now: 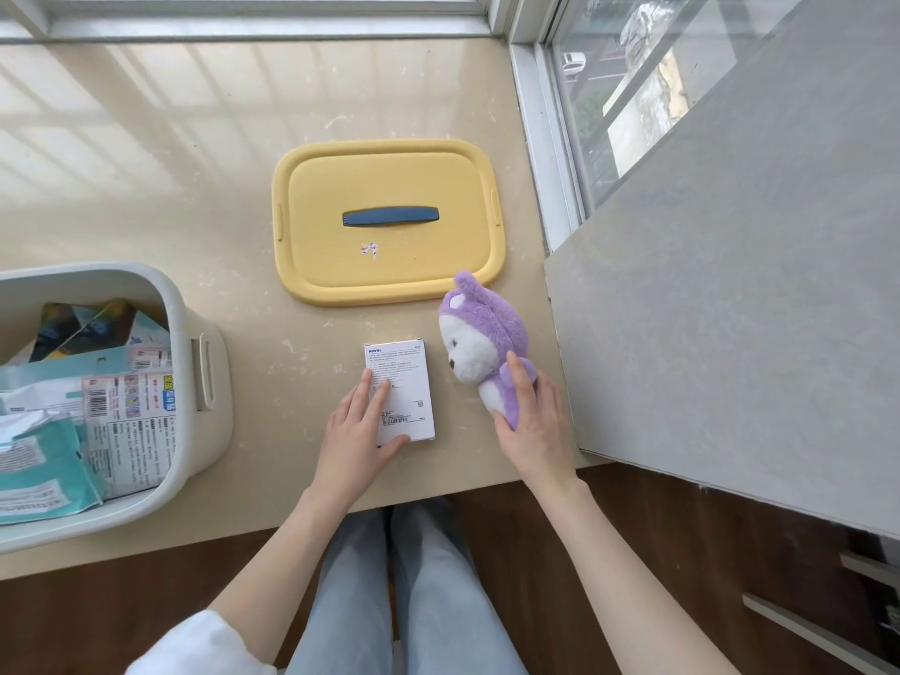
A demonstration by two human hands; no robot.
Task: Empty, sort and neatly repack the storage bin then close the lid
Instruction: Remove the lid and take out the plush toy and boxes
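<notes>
The grey storage bin (204,382) stands at the left with its lid off, and several printed packets lie inside it. Its yellow lid (389,265), with a blue handle (391,217), lies flat on the beige counter further back. A white box (406,382) lies flat near the front edge. My left hand (363,431) rests on the box with straight fingers on top and the thumb at its near edge. To the right lies a purple and white plush toy (482,343). My right hand (533,426) grips its body, fingers curled round it.
A grey slab (730,333) rises at the right, close to the plush toy. Windows run along the back and right. The counter's front edge (292,528) is near my knees, with dark wooden floor below.
</notes>
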